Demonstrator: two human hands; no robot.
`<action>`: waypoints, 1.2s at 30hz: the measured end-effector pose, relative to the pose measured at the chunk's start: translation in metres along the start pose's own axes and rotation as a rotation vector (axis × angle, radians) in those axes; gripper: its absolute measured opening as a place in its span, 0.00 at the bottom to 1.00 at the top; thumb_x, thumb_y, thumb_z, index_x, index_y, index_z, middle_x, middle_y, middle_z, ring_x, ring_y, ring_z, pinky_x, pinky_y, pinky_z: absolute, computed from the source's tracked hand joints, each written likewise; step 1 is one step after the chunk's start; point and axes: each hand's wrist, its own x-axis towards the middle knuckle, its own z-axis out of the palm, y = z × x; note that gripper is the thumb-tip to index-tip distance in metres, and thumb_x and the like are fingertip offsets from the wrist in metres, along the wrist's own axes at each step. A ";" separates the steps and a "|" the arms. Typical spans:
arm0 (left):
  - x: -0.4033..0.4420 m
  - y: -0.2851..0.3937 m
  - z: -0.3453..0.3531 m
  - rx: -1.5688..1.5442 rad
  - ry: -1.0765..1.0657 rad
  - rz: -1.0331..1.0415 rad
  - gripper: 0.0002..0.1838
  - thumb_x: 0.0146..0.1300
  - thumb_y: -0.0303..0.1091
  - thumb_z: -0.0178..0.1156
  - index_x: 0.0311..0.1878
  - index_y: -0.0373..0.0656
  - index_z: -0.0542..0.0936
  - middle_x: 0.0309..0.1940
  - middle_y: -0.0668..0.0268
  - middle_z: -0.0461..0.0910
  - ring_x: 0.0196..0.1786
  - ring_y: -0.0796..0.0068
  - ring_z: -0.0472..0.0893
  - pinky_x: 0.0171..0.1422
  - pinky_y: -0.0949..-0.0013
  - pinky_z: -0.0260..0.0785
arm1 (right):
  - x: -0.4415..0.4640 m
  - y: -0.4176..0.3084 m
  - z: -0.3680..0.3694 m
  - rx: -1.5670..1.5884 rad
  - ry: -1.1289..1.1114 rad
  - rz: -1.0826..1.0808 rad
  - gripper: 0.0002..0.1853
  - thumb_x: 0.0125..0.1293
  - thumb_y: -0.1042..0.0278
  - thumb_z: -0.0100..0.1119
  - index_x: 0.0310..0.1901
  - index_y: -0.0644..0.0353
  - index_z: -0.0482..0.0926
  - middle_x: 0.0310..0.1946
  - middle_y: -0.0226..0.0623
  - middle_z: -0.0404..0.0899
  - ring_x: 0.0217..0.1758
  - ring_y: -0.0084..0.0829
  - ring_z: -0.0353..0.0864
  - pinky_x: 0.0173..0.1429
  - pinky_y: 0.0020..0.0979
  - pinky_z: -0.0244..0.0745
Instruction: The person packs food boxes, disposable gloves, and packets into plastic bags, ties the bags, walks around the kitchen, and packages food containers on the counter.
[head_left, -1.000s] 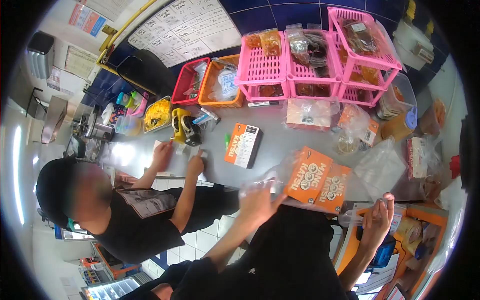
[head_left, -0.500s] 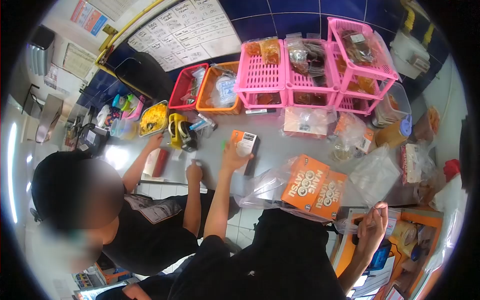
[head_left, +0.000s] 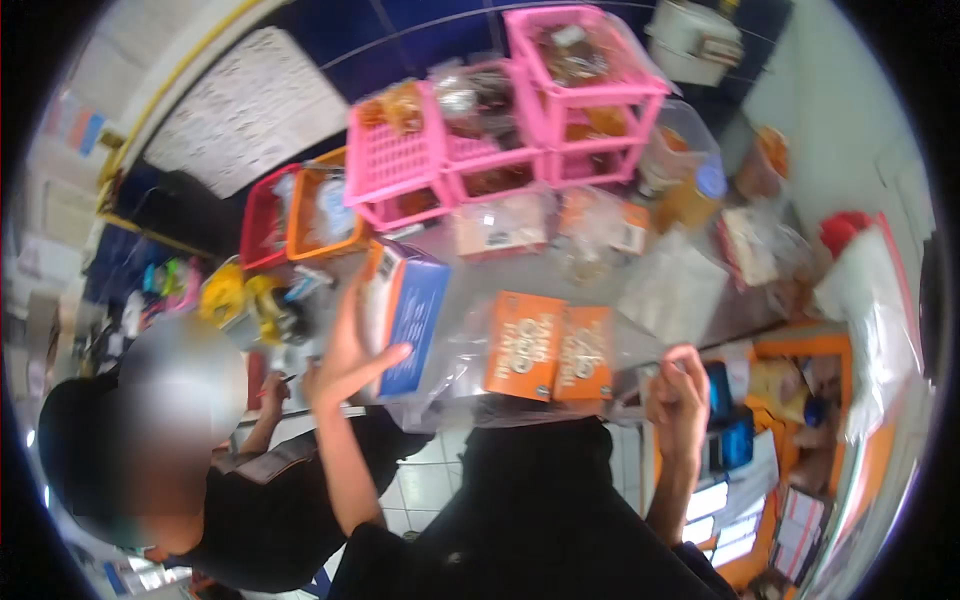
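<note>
My left hand [head_left: 350, 350] grips a box [head_left: 413, 325] with a blue side and an orange edge, raised above the steel table, thumb across its blue face. To its right, two orange printed boxes, one [head_left: 523, 345] beside the other [head_left: 584, 352], lie in a clear plastic bag [head_left: 455, 365]. At the bag's right end, my right hand [head_left: 682, 395] is closed with curled fingers, pinching the bag's edge, which is hard to see there.
Pink baskets [head_left: 395, 165] holding packets line the back, beside orange [head_left: 325, 215] and red [head_left: 262, 225] bins. More plastic bags [head_left: 675, 285] and a lidded bottle [head_left: 690, 200] stand right. A co-worker [head_left: 270, 490] sits close on the left, holding a pen. Orange shelving [head_left: 845, 370] is at lower right.
My left hand has lifted the box off the table and brought it closer to the bag, its blue side now showing. The view has turned, shifting the scene leftward.
</note>
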 end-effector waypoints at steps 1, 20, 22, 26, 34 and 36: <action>0.000 0.048 0.004 -0.192 -0.065 -0.061 0.63 0.41 0.54 0.77 0.77 0.39 0.55 0.72 0.54 0.62 0.72 0.59 0.65 0.74 0.57 0.57 | -0.001 -0.002 0.002 0.002 -0.011 -0.006 0.04 0.72 0.69 0.50 0.45 0.57 0.72 0.16 0.24 0.62 0.12 0.14 0.54 0.16 0.20 0.48; -0.013 0.088 0.279 0.232 -0.396 -0.201 0.52 0.55 0.56 0.69 0.76 0.44 0.55 0.74 0.34 0.49 0.70 0.33 0.64 0.68 0.43 0.65 | -0.041 -0.005 -0.011 -0.045 -0.298 -0.064 0.07 0.67 0.73 0.52 0.44 0.62 0.66 0.25 0.36 0.70 0.17 0.26 0.70 0.21 0.24 0.67; -0.018 0.096 0.291 0.314 -0.356 -0.242 0.51 0.54 0.56 0.70 0.75 0.45 0.56 0.75 0.33 0.46 0.69 0.30 0.64 0.66 0.40 0.67 | -0.021 -0.006 -0.007 0.047 -0.160 -0.102 0.08 0.63 0.74 0.51 0.43 0.61 0.66 0.25 0.36 0.69 0.18 0.27 0.70 0.20 0.25 0.67; -0.030 0.099 0.295 0.507 -0.436 0.003 0.51 0.51 0.52 0.72 0.75 0.48 0.58 0.75 0.37 0.49 0.74 0.36 0.57 0.67 0.38 0.62 | -0.002 0.007 -0.013 0.068 -0.130 0.011 0.06 0.65 0.74 0.48 0.42 0.61 0.66 0.25 0.36 0.69 0.18 0.28 0.70 0.19 0.25 0.65; -0.014 0.070 0.281 0.532 -0.478 -0.113 0.50 0.55 0.46 0.71 0.75 0.36 0.56 0.73 0.37 0.54 0.68 0.41 0.67 0.62 0.51 0.69 | -0.028 -0.008 -0.004 0.160 -0.278 -0.023 0.06 0.63 0.79 0.44 0.41 0.64 0.66 0.28 0.42 0.72 0.17 0.29 0.71 0.19 0.26 0.66; -0.025 0.066 0.260 0.471 -0.422 -0.139 0.45 0.57 0.44 0.69 0.74 0.38 0.59 0.73 0.41 0.56 0.65 0.43 0.70 0.61 0.52 0.69 | -0.014 -0.003 -0.017 0.088 -0.171 -0.041 0.06 0.65 0.79 0.45 0.42 0.64 0.67 0.29 0.40 0.72 0.18 0.29 0.72 0.18 0.26 0.68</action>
